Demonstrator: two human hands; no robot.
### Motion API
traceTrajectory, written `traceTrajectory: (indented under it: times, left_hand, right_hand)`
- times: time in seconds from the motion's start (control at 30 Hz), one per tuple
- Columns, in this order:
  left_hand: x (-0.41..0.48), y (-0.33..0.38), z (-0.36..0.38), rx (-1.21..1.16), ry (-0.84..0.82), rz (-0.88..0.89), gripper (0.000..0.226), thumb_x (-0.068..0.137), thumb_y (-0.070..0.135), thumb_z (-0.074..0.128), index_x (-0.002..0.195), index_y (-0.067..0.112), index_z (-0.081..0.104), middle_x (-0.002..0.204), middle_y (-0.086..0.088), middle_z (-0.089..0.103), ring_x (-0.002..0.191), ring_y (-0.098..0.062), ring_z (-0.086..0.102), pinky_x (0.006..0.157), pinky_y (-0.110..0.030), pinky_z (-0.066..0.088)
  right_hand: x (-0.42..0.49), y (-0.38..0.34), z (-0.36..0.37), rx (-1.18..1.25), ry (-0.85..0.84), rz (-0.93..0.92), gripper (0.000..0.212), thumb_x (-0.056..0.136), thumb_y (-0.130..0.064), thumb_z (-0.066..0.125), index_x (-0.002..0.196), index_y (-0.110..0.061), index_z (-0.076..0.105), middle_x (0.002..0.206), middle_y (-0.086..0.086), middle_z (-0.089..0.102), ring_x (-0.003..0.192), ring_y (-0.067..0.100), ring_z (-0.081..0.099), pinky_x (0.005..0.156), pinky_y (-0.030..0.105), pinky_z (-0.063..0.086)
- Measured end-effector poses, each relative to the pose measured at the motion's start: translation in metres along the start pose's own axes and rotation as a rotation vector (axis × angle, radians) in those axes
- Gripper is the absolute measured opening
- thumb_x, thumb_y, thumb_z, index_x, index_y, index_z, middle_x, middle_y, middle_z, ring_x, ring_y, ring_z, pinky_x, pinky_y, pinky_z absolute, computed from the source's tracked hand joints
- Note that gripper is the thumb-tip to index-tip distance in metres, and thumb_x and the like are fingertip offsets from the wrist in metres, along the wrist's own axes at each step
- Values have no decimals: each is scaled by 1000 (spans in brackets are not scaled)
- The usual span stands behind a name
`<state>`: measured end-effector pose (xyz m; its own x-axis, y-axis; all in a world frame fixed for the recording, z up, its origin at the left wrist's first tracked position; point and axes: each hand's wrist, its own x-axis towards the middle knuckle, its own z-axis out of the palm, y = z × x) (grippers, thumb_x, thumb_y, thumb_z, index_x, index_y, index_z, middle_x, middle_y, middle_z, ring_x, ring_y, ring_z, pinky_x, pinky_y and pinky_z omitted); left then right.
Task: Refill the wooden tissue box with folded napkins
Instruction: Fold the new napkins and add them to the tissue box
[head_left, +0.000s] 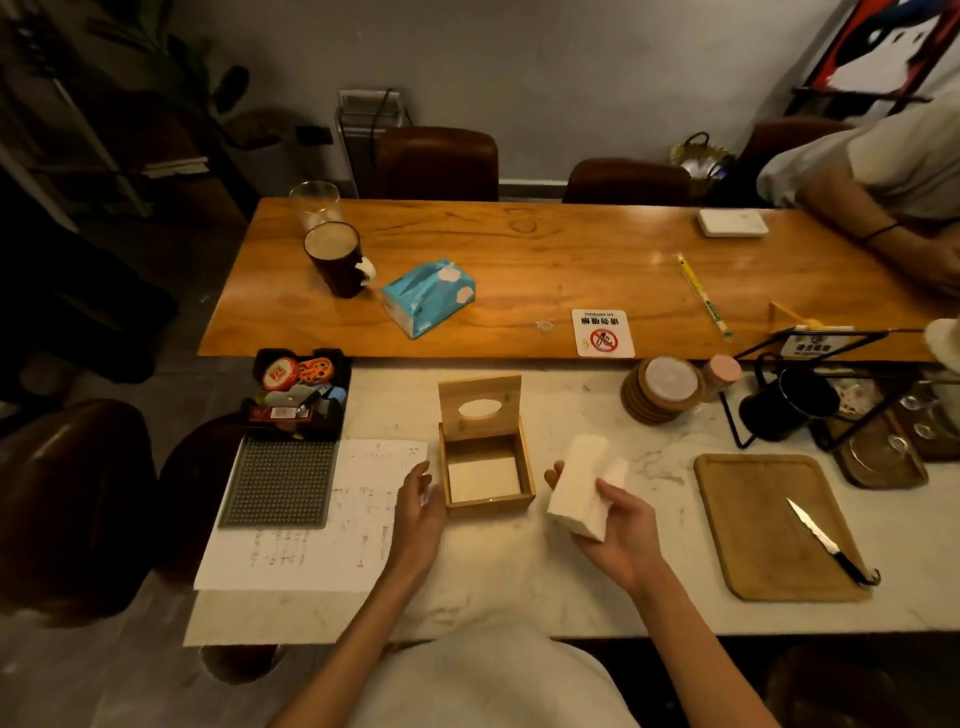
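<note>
The wooden tissue box (525, 470) stands on the marble counter with its hinged lid (480, 406) swung up and back; the lid has an oval slot. A low layer of white napkins (483, 479) lies in the bottom of the box. My right hand (621, 535) holds a thick stack of folded white napkins (579, 488) just right of the box, above the counter. My left hand (418, 512) rests by the box's left wall with fingers apart, holding nothing.
A sheet of paper (322, 525) and a dotted mat (280, 483) lie to the left. A wooden board (763, 525) with a knife (826, 543) sits to the right. Coasters (662, 397), a black cup (789, 405), a blue tissue pack (428, 296) and a mug (335, 260) stand beyond. Another person's arm (883, 218) rests far right.
</note>
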<state>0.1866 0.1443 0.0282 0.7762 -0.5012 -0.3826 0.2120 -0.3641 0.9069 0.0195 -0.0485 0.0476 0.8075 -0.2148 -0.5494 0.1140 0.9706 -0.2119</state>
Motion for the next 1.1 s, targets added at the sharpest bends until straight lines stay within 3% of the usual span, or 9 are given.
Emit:
traceTrajectory:
  times: [0.1,0.2,0.37,0.47,0.6,0.73,0.8,0.97,1.1]
  left_hand:
    - [25,7,-5,-41,-212,-115,46,103,32,37,149,35,27,145,10,39,133,-11,38,116,-40,32]
    - [30,15,-9,-55,-284,-127,49,103,25,41,149,39,27,148,10,40,135,-12,39,115,-38,35]
    - [25,22,-7,-53,-359,-109,53,104,21,38,152,31,19,146,15,32,132,-1,27,104,-18,31]
    - [30,21,-6,-20,-363,-125,54,104,20,39,152,34,19,153,12,30,139,-5,27,106,-21,31]
    - [34,17,-7,21,-363,-136,54,104,18,38,151,40,20,160,6,23,147,-15,21,119,-33,25]
    - [30,20,-8,-8,-349,-124,54,104,15,37,151,35,21,157,5,28,146,-18,23,116,-31,27]
    - [32,19,-8,-22,-331,-122,55,102,12,40,150,35,25,155,3,32,144,-20,29,117,-40,31]
    - [33,24,-6,-24,-258,-154,56,98,5,46,145,35,37,136,2,51,129,-24,48,109,-46,43]
    - [31,29,-6,-60,-223,-161,54,97,5,48,143,32,41,127,-3,58,114,-22,56,91,-32,50]
  right_hand:
    - [15,1,7,169,-40,27,60,90,-18,47,146,-2,31,152,17,36,141,32,34,114,40,33]
    - [23,7,7,150,-22,28,55,95,-22,37,147,-9,27,153,19,33,142,33,33,109,43,40]
    - [20,8,0,148,89,-8,55,95,-23,37,148,-14,25,152,19,36,141,33,35,112,39,36]
    - [17,8,-7,154,98,-54,55,94,-23,37,147,-14,28,151,18,37,140,33,36,98,43,50]
    - [19,5,-9,14,101,-38,57,92,-18,43,146,-14,29,150,15,40,139,32,37,108,44,40]
    - [15,-11,14,-672,324,-362,48,83,-19,63,129,-16,49,125,19,59,115,35,57,86,44,52]
    - [10,-21,50,-1124,268,-471,39,82,-23,68,117,-31,53,117,8,62,108,26,60,82,34,52]
    - [51,-10,127,-2222,-123,-8,51,90,-15,63,136,-29,44,134,1,55,120,22,51,100,37,43]
    - [103,7,136,-2581,-163,346,67,91,-20,62,148,-23,27,148,7,43,132,30,43,105,40,39]
